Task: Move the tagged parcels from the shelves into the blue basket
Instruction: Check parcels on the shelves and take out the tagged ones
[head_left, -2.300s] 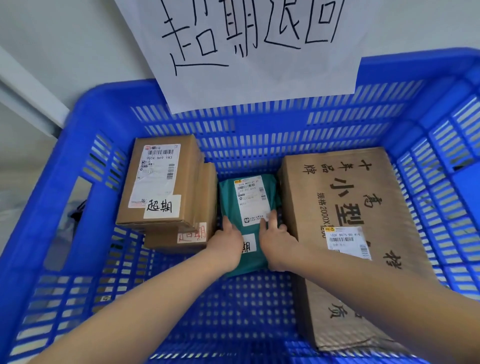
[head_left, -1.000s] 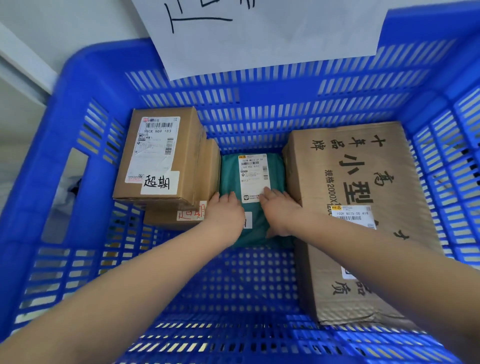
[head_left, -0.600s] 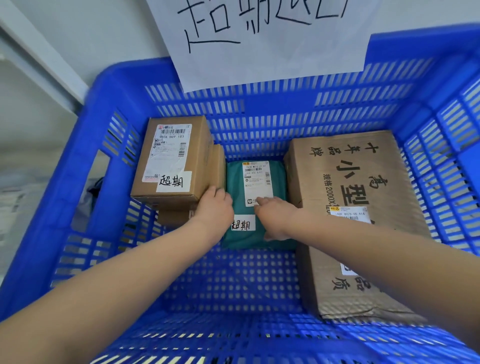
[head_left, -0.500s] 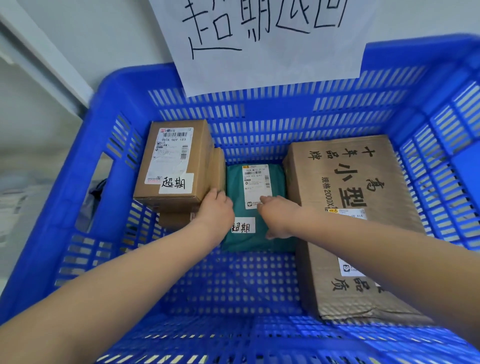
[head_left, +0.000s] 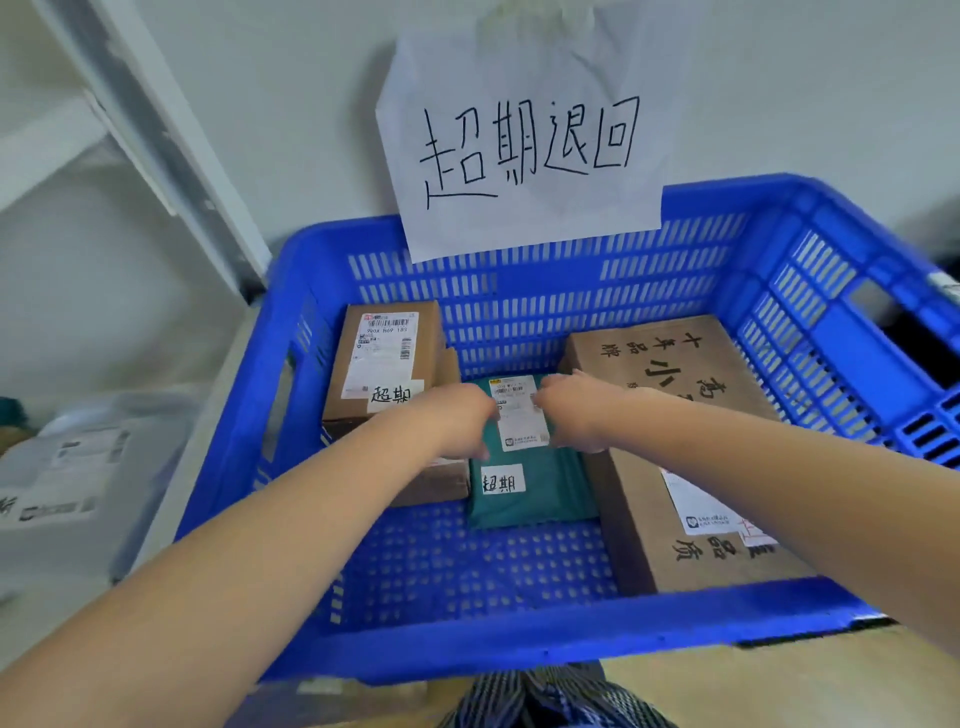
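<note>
A: Green parcel (head_left: 530, 493): where does it lie?

B: Flat on the floor of the blue basket (head_left: 519, 644), in the gap between the stacked cartons (head_left: 389, 364) on its left and the big brown carton (head_left: 691, 467) on its right. It touches both, or sits just beside them. A white shipping label (head_left: 519, 415) covers its far half, and a small handwritten tag (head_left: 501, 480) sits nearer the person.

A: And the hands?

B: Both are over the parcel's far end. The left hand (head_left: 457, 415) lies at the parcel's left edge, against the lower carton of the stack, fingers pointing down toward the label. The right hand (head_left: 571, 410) is at the right edge, its fingers reaching onto the label's corner. Whether either one grips the parcel or only rests on it, I cannot tell (the frame is blurred there, and the fingertips are hidden).

A: Anything else around?

B: The top carton of the stack carries a tag like the parcel's. A white paper sign (head_left: 524, 150) with large handwritten characters hangs on the wall behind the basket, overlapping its far rim. To the left, outside the basket, lies a grey parcel (head_left: 67, 467), below a white shelf frame (head_left: 156, 119).
</note>
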